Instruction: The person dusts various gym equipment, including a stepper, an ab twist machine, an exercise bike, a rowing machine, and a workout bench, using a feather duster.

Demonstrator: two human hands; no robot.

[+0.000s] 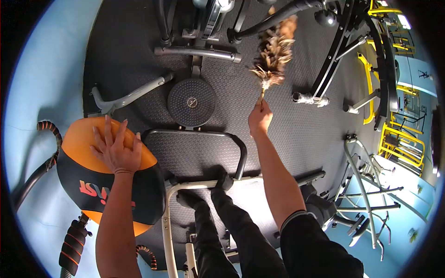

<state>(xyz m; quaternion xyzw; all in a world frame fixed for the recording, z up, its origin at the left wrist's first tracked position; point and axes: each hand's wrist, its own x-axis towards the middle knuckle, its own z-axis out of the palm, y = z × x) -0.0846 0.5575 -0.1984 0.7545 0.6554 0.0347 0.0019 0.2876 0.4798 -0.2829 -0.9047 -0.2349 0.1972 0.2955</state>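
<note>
My left hand (121, 150) lies flat with fingers spread on an orange and black padded seat (76, 143), which has lettering on its side. My right hand (260, 118) is closed round the handle of a feather duster (274, 53). The duster's brown feathers point away from me, over the dark floor and close to a black curved bar of a machine. Between my hands, farther forward, sits a round black twist plate (192, 103) low over the floor.
A grey bent tube (134, 95) and a metal crossbar (199, 53) stand ahead. A black frame bar (194, 133) and a cream frame (168, 227) are near my legs. Yellow gym machines (403, 146) and a grey rack (366, 194) are at right. A blue wall (34, 92) is at left.
</note>
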